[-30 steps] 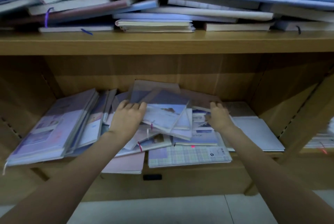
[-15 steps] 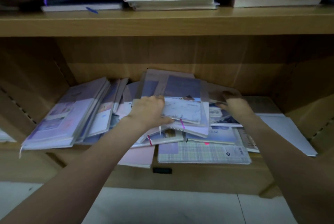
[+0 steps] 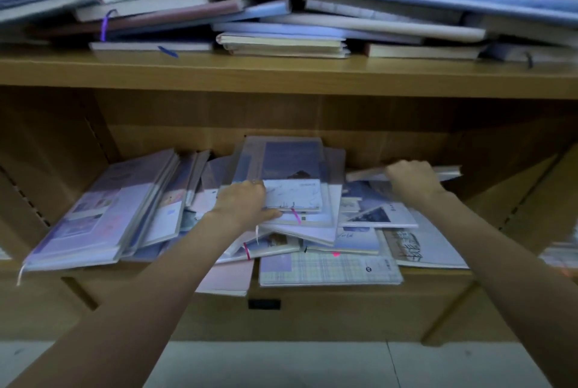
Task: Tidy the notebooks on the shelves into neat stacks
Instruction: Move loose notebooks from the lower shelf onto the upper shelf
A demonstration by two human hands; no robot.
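A wooden bookcase seen from a head-worn camera, with two bare forearms reaching into its lower wooden shelf (image 3: 312,309). All places below are given relative to the small white notebook with a faint sketch on its cover (image 3: 294,195), which sits on top of a loose heap in the middle of that shelf.

The left hand (image 3: 242,204) is at the left edge of this white notebook, fingers curled over the edge and thumb along the front, gripping it together with the few thin notebooks directly under it. A pink ribbon marker (image 3: 295,215) hangs just below its front edge.

Well to the right of it and slightly farther back, the right hand (image 3: 409,179) is closed round the edge of a thin grey-white notebook (image 3: 450,171), holding it lifted and roughly level above the heap.

In front of the white notebook, at the shelf's front lip, lies a pale green-and-pink plaid notebook (image 3: 331,268). Far to the left, a batch of lavender-covered notebooks (image 3: 103,209) leans at a slant. To the right and lower, a white notebook with dark brush lettering (image 3: 419,246) lies flat.

Above it, the upper wooden shelf (image 3: 281,74) carries a jumbled pile of blue, white and cream notebooks (image 3: 281,21), blurred.
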